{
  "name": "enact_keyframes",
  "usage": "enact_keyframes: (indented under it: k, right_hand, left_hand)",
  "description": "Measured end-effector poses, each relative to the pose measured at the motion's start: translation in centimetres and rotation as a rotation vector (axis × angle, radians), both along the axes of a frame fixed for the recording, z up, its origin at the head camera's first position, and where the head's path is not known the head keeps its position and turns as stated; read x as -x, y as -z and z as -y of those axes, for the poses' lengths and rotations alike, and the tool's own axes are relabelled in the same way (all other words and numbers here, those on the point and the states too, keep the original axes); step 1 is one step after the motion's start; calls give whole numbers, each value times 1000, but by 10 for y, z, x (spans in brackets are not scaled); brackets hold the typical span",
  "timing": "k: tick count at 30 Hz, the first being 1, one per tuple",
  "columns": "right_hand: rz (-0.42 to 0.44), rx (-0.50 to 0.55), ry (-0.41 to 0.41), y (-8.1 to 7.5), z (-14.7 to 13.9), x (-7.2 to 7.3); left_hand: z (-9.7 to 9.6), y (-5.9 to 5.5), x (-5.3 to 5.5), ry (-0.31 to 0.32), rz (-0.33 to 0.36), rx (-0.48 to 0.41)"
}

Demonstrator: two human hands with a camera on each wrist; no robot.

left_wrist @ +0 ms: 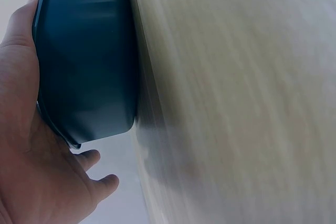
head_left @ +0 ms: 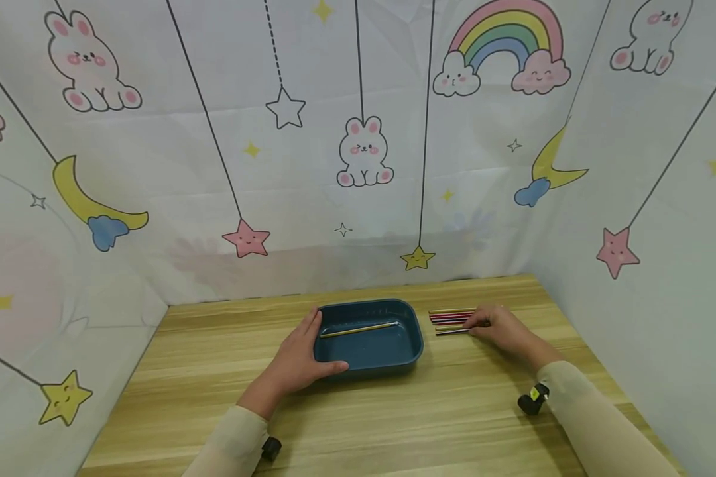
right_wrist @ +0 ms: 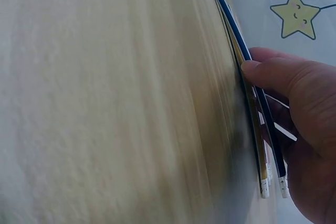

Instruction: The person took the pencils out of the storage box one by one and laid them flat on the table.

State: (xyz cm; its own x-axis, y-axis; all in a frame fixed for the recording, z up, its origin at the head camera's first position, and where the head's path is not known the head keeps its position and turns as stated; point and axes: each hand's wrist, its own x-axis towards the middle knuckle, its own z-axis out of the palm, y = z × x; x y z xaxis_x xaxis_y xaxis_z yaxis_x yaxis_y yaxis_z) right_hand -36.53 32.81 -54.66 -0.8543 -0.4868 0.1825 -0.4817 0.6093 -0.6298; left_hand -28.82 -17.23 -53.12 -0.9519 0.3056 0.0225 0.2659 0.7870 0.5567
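Note:
A dark blue rectangular plastic container (head_left: 366,354) stands on the table with a yellow pencil (head_left: 358,330) lying inside it. My left hand (head_left: 296,354) rests at its left end, straight fingers along the side and thumb over the front rim. In the left wrist view the container's outer wall (left_wrist: 86,51) shows beside the palm. To the right, my right hand (head_left: 504,331) pinches a dark blue pencil (right_wrist: 270,124) with a white eraser end between thumb and fingers. Under that hand lie several more pencils (head_left: 450,317), red, dark and yellow, side by side.
The wood-grain table (head_left: 394,424) ends at a white cloth backdrop (head_left: 310,199) printed with stars, rabbits and a rainbow, which also hangs on both sides. A small black camera (head_left: 532,399) is worn on the right wrist, another (head_left: 271,448) on the left.

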Motion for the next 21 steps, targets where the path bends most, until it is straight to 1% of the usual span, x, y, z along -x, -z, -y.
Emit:
enact_keyframes:
  k: [6, 14, 21]
  right_hand:
    - [-26, -24, 20, 2, 3, 0]
    - [-95, -40, 13, 5, 6, -1]
    - [-104, -45, 10, 5, 6, -2]
  left_hand:
    - [1, 0, 0, 1, -1, 0]
    - [1, -1, -1, 2, 2, -5]
    - [1, 0, -1, 2, 1, -8]
